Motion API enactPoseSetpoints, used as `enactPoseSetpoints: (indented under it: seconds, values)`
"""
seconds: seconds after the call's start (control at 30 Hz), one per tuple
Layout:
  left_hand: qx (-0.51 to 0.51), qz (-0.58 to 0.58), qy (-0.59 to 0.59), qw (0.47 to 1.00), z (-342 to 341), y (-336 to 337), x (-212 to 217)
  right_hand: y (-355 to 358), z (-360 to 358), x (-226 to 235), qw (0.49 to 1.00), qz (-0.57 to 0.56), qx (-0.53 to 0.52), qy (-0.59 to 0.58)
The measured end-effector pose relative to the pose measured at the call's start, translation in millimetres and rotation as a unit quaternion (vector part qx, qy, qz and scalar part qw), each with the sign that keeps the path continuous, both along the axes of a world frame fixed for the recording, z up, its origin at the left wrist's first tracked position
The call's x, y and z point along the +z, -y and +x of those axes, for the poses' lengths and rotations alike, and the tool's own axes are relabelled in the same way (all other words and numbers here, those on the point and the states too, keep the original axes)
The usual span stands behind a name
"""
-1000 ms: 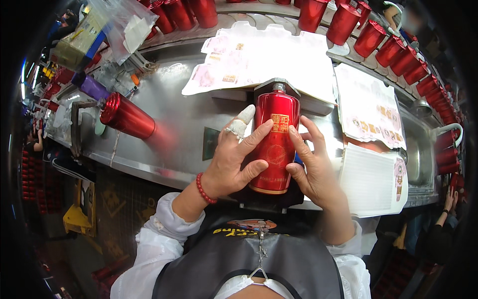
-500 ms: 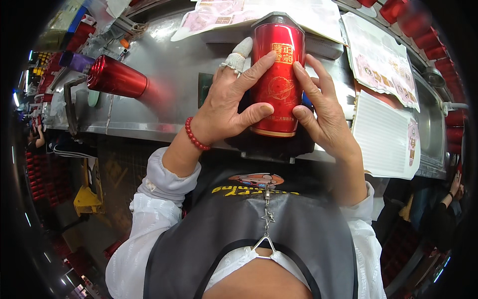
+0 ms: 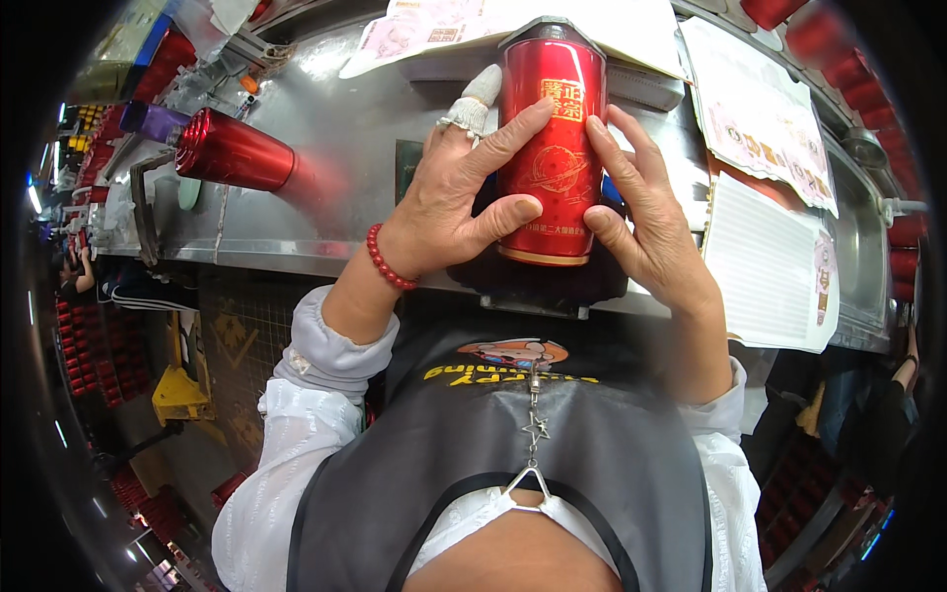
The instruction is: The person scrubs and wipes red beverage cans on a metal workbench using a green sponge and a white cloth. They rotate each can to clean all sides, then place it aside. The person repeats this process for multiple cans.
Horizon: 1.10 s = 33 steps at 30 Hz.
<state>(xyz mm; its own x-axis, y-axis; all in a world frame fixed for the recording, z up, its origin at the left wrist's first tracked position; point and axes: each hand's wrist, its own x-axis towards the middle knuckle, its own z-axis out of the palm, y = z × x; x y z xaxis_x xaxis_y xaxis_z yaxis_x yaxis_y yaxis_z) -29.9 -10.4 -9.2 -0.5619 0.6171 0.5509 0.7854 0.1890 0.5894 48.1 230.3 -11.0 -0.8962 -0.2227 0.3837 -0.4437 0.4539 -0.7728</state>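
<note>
- far left, a second red can [image 3: 235, 151] lies on its side on the steel surface [image 3: 345, 118], well apart from the hands; a purple object [image 3: 150, 120] sits just beyond its upper end, too blurred to make out.
- a red bead bracelet [image 3: 387, 264] circles the left wrist, above a pale grey sleeve cuff [image 3: 330, 347].
- the left hand [image 3: 449, 202] wraps the left side of the red cylindrical can [image 3: 548, 148]: its grip is closed around the can, thumb pressed on the lower front, forefinger laid across the label, and one finger wearing a white cloth wrap [image 3: 480, 97].
- the red cylindrical can stands upright at the middle of the surface, near its front edge, on a dark block [image 3: 552, 286], held between both hands; its top reaches a white printed sheet [image 3: 631, 25].
- the right hand [image 3: 646, 222] clasps the can's right side, grip closed on it, thumb against the lower front and fingers [image 3: 617, 148] spread along the wall.
- right of the hands, a lined white sheet [image 3: 769, 266] and a printed sheet [image 3: 755, 109] lie flat on the surface.
- more red cans [image 3: 903, 237] line the far right rim, blurred.
</note>
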Motion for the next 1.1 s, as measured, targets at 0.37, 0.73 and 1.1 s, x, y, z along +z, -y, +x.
enactPoseSetpoints:
  seconds: [0.37,0.73,1.1]
  values:
    - [0.009,-0.003,0.000,1.000,4,0,1,-2,2,3,0.999,0.032,-0.009,-0.003]
    - [0.016,-0.018,-0.016,1.000,4,1,-1,-1,4,-1,0.999,0.031,-0.008,0.005]
    - [0.022,-0.019,-0.032,0.999,6,3,-1,31,75,26,0.925,-0.325,-0.118,0.160]
